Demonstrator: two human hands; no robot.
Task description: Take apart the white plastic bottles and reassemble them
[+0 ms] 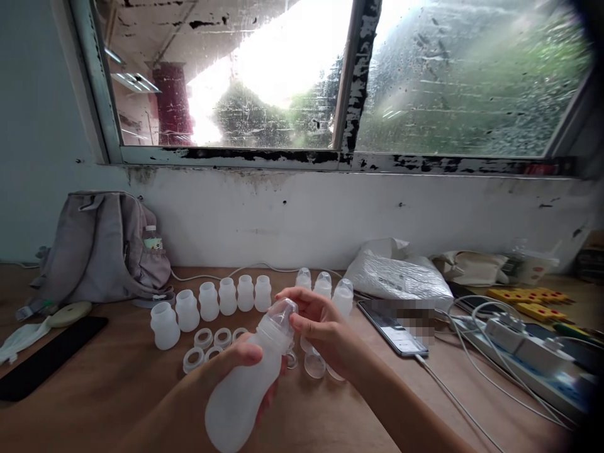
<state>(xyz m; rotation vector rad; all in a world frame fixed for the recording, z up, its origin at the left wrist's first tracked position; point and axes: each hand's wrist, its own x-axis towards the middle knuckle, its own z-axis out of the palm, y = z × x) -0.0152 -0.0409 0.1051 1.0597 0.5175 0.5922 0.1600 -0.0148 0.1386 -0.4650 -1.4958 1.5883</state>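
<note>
A frosted white baby bottle (240,396) is held tilted above the table, its base toward me. My left hand (236,358) wraps round its body just below the neck. At its top sits a clear dome cap (284,313), and the fingers of my right hand (316,321) are closed on that cap. Behind my left hand lie several white collar rings (203,338), partly covered by it. Clear caps (314,365) rest on the table beneath my right hand. Several open bottle bodies (208,301) stand in a row behind, and capped bottles (343,296) stand behind my right hand.
A grey backpack (99,245) stands at the back left, with a black flat object (54,358) in front of it. On the right lie a phone (394,327), a silvery plastic bag (396,277) and a power strip (523,355) with trailing white cables. A window is above the wall.
</note>
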